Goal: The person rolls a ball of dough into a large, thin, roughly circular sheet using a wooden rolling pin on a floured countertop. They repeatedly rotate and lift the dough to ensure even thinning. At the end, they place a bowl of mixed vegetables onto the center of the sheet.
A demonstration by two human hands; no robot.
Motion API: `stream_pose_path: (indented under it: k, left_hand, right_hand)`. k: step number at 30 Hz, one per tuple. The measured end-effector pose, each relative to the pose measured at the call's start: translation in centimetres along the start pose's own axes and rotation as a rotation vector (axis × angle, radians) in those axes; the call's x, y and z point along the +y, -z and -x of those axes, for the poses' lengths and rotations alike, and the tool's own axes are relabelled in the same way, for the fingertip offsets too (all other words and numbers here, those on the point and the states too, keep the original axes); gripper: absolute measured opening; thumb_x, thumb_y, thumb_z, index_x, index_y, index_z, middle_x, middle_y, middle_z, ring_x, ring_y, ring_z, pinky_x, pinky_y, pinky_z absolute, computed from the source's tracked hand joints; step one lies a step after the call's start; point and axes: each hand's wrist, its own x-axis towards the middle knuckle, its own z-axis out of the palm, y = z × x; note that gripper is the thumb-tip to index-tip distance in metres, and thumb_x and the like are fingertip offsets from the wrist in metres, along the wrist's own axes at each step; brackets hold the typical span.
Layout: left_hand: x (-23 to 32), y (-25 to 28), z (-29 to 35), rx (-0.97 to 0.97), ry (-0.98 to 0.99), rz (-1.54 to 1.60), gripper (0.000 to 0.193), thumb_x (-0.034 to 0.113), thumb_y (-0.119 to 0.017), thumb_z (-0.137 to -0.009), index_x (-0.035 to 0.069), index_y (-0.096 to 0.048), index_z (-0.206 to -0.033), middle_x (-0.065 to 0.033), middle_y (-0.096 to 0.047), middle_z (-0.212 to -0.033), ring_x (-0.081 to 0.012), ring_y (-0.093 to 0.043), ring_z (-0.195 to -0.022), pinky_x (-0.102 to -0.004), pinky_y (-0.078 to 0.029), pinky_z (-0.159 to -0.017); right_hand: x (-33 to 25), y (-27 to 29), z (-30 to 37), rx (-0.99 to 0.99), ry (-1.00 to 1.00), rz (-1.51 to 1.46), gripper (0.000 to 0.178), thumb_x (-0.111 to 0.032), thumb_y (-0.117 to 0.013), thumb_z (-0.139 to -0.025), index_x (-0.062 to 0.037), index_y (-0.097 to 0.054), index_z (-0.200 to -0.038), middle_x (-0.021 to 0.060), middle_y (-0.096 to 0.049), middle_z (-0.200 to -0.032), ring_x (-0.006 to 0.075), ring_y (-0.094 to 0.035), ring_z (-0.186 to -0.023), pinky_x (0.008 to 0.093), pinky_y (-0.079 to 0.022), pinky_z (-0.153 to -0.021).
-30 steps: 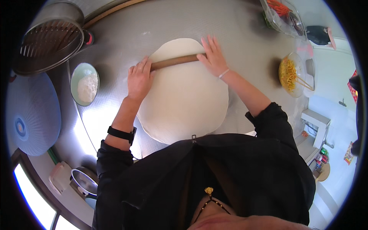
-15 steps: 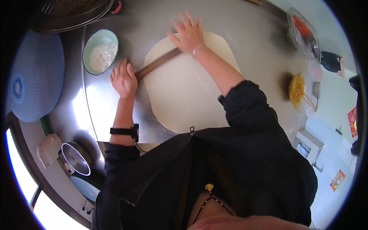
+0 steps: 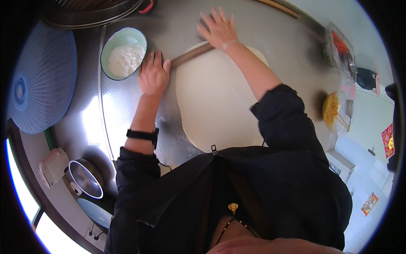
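Observation:
A wide sheet of pale dough (image 3: 220, 101) is spread thin on the metal worktop. Across its far edge lies a dark wooden rolling pin (image 3: 193, 56), slanting up to the right. My left hand (image 3: 153, 76) rests at the pin's left end, its fingers stretched forward. Over the right end is my right hand (image 3: 220, 31), palm down, fingers spread and pointing away from me. Both hands press on the pin without wrapping round it. Close beside my left fingers stands a pale green bowl (image 3: 109, 42) of white flour (image 3: 126, 60).
To the left are a blue mesh food cover (image 3: 46, 80) and a metal bowl (image 3: 86, 178). A dark round pan (image 3: 91, 21) sits at the far left. On the right stand a bowl of yellow food with chopsticks (image 3: 332, 112) and a clear container of red food (image 3: 340, 46).
Both hands and the rolling pin have moved away from me, toward the dough's far edge. The surroundings have shifted slightly in view.

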Motion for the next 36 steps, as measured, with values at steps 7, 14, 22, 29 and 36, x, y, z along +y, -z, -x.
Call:
stream_pose_path:
  k: [7,14,22,29,36]
  left_hand:
    - [1.6,2.3,2.8,0.03,-0.163,-0.248,0.061,0.038,-0.06,-0.089,0.008,-0.041,-0.139,-0.0157,-0.041,-0.146,-0.0322,-0.038,-0.135,-0.0461,-0.033,-0.108]
    - [4.6,6.4,4.9,-0.411,0.008,0.147,0.057,0.03,-0.066,-0.087,0.008,-0.046,-0.136,-0.0176,-0.045,-0.141,-0.0338,-0.042,-0.129,-0.0478,-0.036,-0.102]
    - [5.7,2.8,12.9,-0.217,-0.067,-0.242,0.071,0.05,-0.049,-0.092,0.011,-0.03,-0.148,-0.0152,-0.029,-0.153,-0.0345,-0.028,-0.141,-0.0606,-0.02,-0.11]
    - [7.3,7.6,19.4,-0.439,-0.154,-0.248,0.068,0.042,-0.057,-0.09,0.009,-0.036,-0.145,-0.0156,-0.033,-0.151,-0.034,-0.031,-0.14,-0.0534,-0.024,-0.112]
    - [8.7,6.7,27.5,-0.467,-0.043,-0.397,0.069,0.047,-0.055,-0.091,0.018,-0.03,-0.149,-0.012,-0.027,-0.154,-0.0321,-0.026,-0.141,-0.0565,-0.021,-0.112]
  right_hand:
    - [-0.3,0.2,4.9,0.111,-0.015,-0.165,0.072,-0.054,-0.042,-0.094,-0.0107,-0.026,-0.149,0.0157,-0.021,-0.155,0.0333,-0.013,-0.145,0.0541,-0.012,-0.115]
    - [-0.5,6.0,17.1,-0.164,0.16,-0.111,0.078,-0.057,-0.046,-0.092,-0.0117,-0.022,-0.15,0.0191,-0.014,-0.157,0.0338,-0.015,-0.145,0.0546,-0.007,-0.116]
    - [-4.9,1.9,24.6,-0.258,0.025,-0.193,0.083,-0.055,-0.054,-0.088,-0.0097,-0.023,-0.15,0.0202,-0.015,-0.156,0.0354,-0.011,-0.146,0.0553,-0.008,-0.115]
    - [-7.4,4.9,33.4,-0.297,0.193,-0.242,0.083,-0.061,-0.051,-0.087,-0.012,-0.026,-0.15,0.0188,-0.018,-0.156,0.0333,-0.016,-0.145,0.0545,-0.01,-0.116]
    - [-8.3,3.5,38.6,-0.268,0.332,-0.317,0.086,-0.058,-0.055,-0.086,-0.005,-0.028,-0.147,0.0192,-0.021,-0.155,0.0338,-0.018,-0.144,0.0525,-0.014,-0.116]
